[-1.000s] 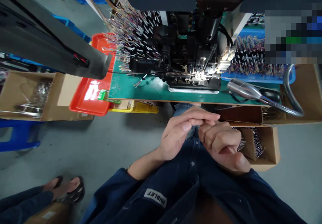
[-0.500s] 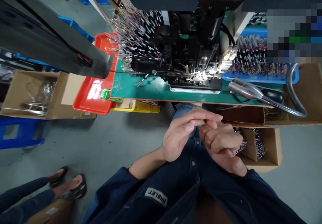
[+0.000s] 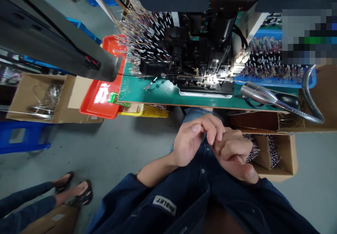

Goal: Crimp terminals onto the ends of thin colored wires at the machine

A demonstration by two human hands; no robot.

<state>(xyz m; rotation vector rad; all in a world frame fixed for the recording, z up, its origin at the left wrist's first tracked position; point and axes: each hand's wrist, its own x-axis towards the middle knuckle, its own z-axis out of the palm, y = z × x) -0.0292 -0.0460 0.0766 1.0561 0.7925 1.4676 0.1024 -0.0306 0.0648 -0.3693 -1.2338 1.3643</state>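
Note:
Both hands are together above my lap, in front of the table edge. My left hand (image 3: 192,139) is loosely curled, with a gap between thumb and fingertips and nothing visible in it. Its fingertips touch the knuckles of my right hand (image 3: 233,149). That right hand is closed in a fist, its thumb lying toward my body, and no object shows in it. Beyond the hands, a black machine (image 3: 202,57) stands on the green tabletop (image 3: 158,95), with a bright light on its working area. One short cable with fanned wire ends (image 3: 151,84) lies by its left side.
A bundle of wired cables (image 3: 147,37) sits behind the machine's left; more fill a blue tray (image 3: 279,81) at right. A lamp with a flexible neck (image 3: 258,93) juts over the front edge. Red tray (image 3: 101,102), cardboard box (image 3: 286,156), and another person's feet (image 3: 84,192) are around.
My left fingers, stretched out over the right hand before, have bent down and now rest against its knuckles. The right fist stays nearly the same. The view has shifted slightly.

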